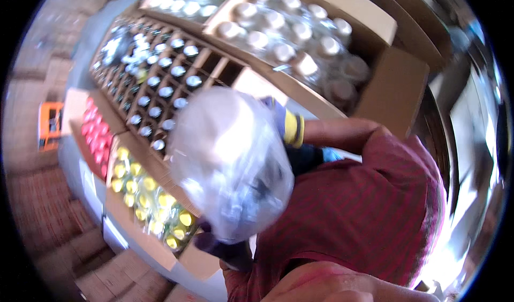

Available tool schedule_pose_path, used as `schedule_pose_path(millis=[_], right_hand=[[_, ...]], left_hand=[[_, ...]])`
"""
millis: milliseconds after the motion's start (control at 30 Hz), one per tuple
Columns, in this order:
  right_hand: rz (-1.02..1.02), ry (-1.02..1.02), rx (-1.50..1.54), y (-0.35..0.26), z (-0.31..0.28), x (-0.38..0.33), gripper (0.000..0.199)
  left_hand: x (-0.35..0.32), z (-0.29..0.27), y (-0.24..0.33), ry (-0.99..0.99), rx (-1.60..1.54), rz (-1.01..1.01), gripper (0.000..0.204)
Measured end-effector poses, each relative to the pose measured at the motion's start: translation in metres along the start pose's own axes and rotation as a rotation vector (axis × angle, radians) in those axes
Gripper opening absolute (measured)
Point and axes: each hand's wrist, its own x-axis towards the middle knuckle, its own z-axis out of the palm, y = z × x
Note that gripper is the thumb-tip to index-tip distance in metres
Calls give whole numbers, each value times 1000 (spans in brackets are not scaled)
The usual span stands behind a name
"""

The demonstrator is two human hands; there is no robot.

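Observation:
A large, bulging clear plastic bag (230,157) fills the middle of the view, whitish at its top; glare and blur keep me from making out its contents. My right hand (279,117), in a purple glove with a yellow-striped cuff, grips the bag's far right side, its fingertips hidden. Low on the near left side, my left hand (222,247) in a dark purple glove holds the bag, fingers mostly covered. Behind the bag lies a divided cardboard box (211,64) of dark bottles with silvery caps (166,92); a few front compartments hold no bottle.
An open box (393,82) of clear bottles with white caps (302,32) stands at the upper right. Another white-capped group (187,2) sits farther back. Boxes with yellow-capped bottles (144,197) and red-capped ones (96,131) are at left. An orange crate (51,125) lies beyond.

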Motion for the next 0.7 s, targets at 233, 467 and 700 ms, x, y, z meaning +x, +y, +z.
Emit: schedule_pose_path(millis=[233, 467, 700], right_hand=[[-116, 529, -560, -66, -176, -34, 13], [-181, 1361, -377, -55, -344, -30, 38], [-136, 1640, -358, 42, -445, -110, 33]], left_hand=[[54, -10, 4, 342, 259, 147, 22], [73, -3, 29, 413, 433, 358, 33], [81, 8, 38, 259, -324, -13, 54]])
